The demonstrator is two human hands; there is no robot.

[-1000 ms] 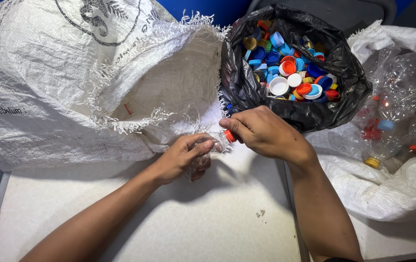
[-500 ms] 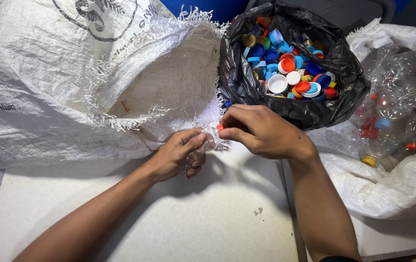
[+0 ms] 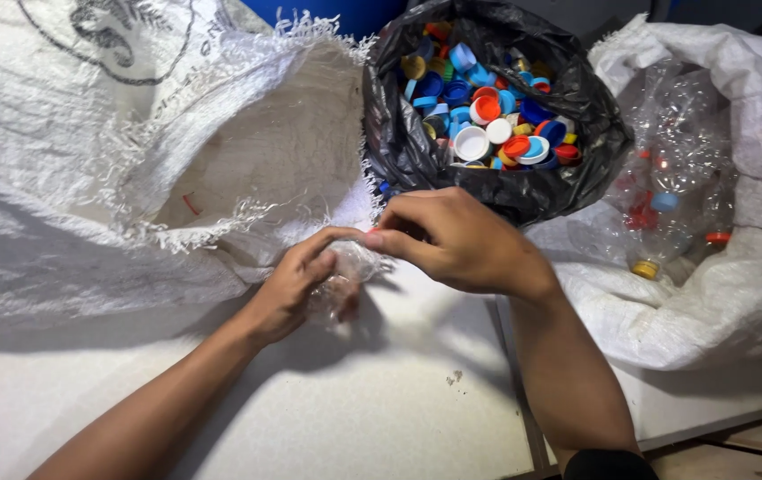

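My left hand (image 3: 296, 283) grips a small crushed clear plastic bottle (image 3: 344, 283) just above the white table top (image 3: 328, 409). My right hand (image 3: 457, 238) pinches the bottle's neck end, where a small red cap shows between thumb and finger. Both hands meet in front of the mouth of a big white woven sack (image 3: 114, 160). Just behind my right hand stands a black plastic bag (image 3: 399, 133) filled with several coloured bottle caps (image 3: 488, 111).
At the right, a second white woven sack (image 3: 737, 293) holds several crushed clear bottles (image 3: 679, 191) with red, blue and yellow caps. The white table ends at a gap near the right, beside a wooden edge (image 3: 754, 436) at the bottom right.
Both hands have stayed together on the bottle. My right hand has shifted slightly left along the neck, and the red cap is more hidden by the fingers.
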